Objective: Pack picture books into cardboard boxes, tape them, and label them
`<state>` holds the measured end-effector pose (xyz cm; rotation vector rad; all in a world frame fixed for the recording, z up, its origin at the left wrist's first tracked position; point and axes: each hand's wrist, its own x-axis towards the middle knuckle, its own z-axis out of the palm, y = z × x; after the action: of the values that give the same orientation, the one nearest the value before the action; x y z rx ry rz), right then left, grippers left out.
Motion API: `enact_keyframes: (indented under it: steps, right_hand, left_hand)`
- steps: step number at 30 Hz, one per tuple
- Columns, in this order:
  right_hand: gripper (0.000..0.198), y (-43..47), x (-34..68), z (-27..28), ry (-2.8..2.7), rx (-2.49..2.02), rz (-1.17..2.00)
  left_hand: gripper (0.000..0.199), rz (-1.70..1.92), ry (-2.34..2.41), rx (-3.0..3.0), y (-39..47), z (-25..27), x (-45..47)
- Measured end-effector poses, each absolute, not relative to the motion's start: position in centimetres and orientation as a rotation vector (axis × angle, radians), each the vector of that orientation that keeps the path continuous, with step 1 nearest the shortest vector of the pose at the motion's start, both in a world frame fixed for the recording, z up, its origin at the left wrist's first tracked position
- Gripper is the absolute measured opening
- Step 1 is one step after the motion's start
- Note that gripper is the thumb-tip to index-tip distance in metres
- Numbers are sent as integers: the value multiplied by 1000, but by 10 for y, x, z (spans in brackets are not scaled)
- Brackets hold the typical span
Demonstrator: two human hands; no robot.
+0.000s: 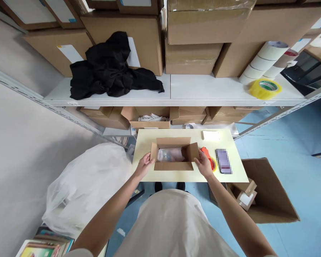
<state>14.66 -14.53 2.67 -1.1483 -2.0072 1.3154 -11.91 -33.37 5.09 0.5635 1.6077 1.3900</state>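
An open cardboard box [173, 166] stands on the pale yellow table [147, 177], its four flaps spread outward. Inside it lies a whitish, plastic-wrapped item [170, 155], too indistinct to name. My left hand [144, 165] grips the left flap between thumb and fingers. On the opposite side, my right hand [203, 165] pinches the right flap the same way. Close beside that hand is an orange-red tape dispenser [206, 154] with a yellow roll, partly hidden by the fingers. Farther right lies a blurred purple rectangular object [224, 161].
A stack of white labels or paper [211, 135] sits at the table's back right. Behind rises a shelf [192, 87] with cartons, black cloth [109, 67] and tape rolls [265, 89]. A large carton [273, 192] stands right; a white plastic bag [88, 182] bulges left.
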Motion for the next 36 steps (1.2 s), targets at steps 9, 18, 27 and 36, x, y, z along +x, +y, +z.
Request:
enact_keyframes:
  steps: [9,18,27,36]
  right_hand:
    - [60,-142,151,33,-2651,-692,1261]
    - [76,-115,154,42,-3098,-423,1053]
    - [36,-132,130,34,-2342,-995,1319]
    - [69,-119,112,14,-2046,-1433,1474]
  left_hand:
    - [118,644,1732,1539,-335,48,-122]
    - [59,465,1751,1778,-325,45,-137]
    - [40,1069,1964,1244,-313,25,-120]
    - [74,1315,2184,541,-294,-1,-115]
